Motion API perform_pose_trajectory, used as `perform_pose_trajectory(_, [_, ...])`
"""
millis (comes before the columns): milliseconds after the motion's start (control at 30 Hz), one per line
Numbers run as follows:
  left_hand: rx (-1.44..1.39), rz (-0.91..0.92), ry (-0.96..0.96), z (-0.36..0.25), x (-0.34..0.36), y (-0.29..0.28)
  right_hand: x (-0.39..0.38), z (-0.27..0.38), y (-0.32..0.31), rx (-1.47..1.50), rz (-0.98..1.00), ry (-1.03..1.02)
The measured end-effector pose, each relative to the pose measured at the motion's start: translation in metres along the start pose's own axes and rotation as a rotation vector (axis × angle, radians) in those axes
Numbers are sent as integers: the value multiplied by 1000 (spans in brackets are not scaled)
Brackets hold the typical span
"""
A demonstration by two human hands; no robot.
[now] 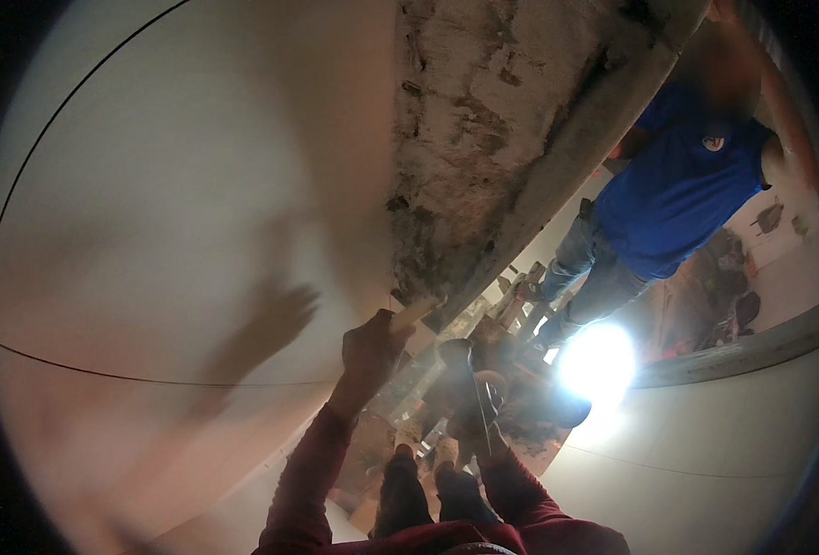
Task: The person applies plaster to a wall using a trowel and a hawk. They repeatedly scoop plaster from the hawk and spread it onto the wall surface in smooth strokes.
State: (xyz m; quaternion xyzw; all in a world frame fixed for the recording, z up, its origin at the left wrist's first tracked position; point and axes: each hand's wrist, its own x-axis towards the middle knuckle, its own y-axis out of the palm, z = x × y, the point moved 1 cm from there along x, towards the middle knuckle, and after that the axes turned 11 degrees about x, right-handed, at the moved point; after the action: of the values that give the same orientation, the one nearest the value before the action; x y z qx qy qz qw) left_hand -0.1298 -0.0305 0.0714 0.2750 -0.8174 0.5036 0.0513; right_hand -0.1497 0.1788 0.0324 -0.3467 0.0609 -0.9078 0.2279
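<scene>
My left hand [370, 356] is raised to the edge of a large smooth pale panel [178, 231], its fingers closed on a thin pale strip [413, 315]. The strip's far end meets the lower end of a rough, grey-brown stained surface [465, 129]. Lower and to the right, my right hand [472, 416] is closed round a tool [486, 404] with a thin, bright straight edge. Its kind is hard to make out in the dim light. Both forearms wear dark red sleeves.
A person in a blue shirt [678, 194] and jeans stands at the right, beyond a diagonal ledge [604, 120]. A glaring lamp [597, 365] shines right of my right hand. Cluttered debris [521, 370] lies below. A hand's shadow falls on the panel.
</scene>
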Motion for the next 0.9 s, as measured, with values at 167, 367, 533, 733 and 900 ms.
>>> perform_pose_trajectory(167, [-39,7,38,11,5,19,19,2,-8,38,145,76])
perform_pose_trajectory(367, [-64,-52,44,10,2,11,18,26,0,-23,180,417])
perform_pose_trajectory(533, [-9,-34,41,4,-2,-8,40,57,-1,-197,185,249])
perform_pose_trajectory(733, [64,43,26,5,1,-12,8,28,-5,-184,187,205])
perform_pose_trajectory(900, [38,43,-3,4,-2,-14,23,16,-4,-40,144,472])
